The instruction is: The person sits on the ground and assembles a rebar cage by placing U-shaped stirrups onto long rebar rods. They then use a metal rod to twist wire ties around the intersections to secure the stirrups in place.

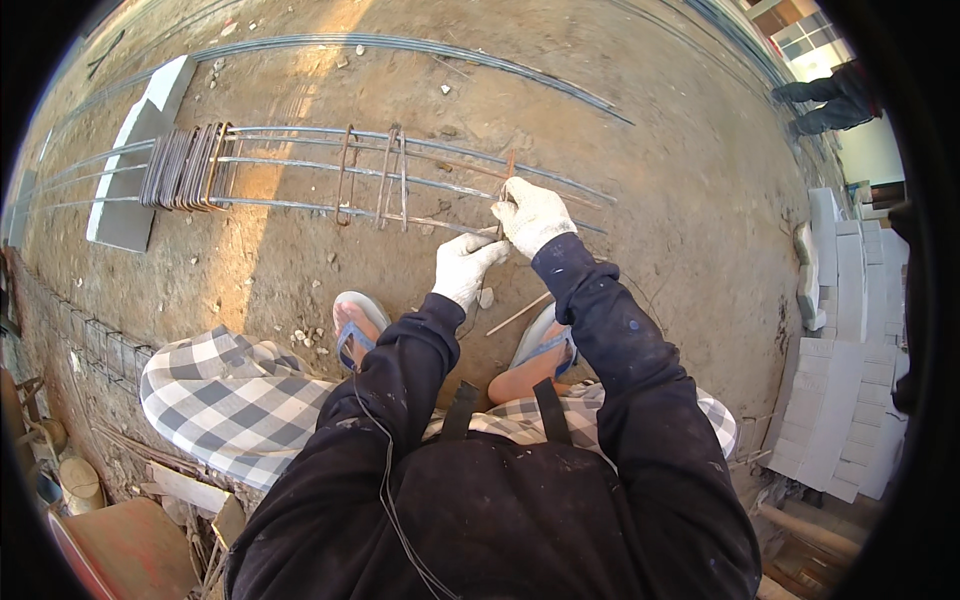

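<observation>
Long steel reinforcing bars run from the left to a spot in front of me, with square wire stirrups around them. At the right part of the bars, my gloved right hand has its fingers closed at a rusty stirrup. My gloved left hand is just nearer to me, fingers pinched by the nearest bar. What the left fingertips hold is too small to make out. A dark thin wire seems to hang between the hands. Farther left, a tight stack of stirrups hangs on the bars.
A pale block props the bars at the left. More loose bars lie on the dirt beyond. Grey blocks are stacked at the right, with another person's legs farther off. A rusty container stands lower left.
</observation>
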The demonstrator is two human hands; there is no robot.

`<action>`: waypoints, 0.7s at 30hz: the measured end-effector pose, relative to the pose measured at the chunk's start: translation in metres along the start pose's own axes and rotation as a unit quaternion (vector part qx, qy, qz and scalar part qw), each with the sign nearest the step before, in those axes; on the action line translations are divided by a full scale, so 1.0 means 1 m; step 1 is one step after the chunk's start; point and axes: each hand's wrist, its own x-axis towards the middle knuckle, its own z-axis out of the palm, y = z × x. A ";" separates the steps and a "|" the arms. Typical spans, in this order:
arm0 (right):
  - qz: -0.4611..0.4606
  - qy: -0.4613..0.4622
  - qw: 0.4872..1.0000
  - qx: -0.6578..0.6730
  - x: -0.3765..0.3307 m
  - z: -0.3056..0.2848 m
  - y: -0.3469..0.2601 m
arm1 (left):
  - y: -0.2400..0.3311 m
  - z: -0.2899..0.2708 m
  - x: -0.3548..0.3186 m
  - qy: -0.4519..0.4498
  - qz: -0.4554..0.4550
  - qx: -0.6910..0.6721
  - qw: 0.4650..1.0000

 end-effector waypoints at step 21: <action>-0.443 0.101 0.875 -0.166 -0.061 0.026 0.062 | -0.006 -0.012 0.015 -0.033 0.000 0.105 0.994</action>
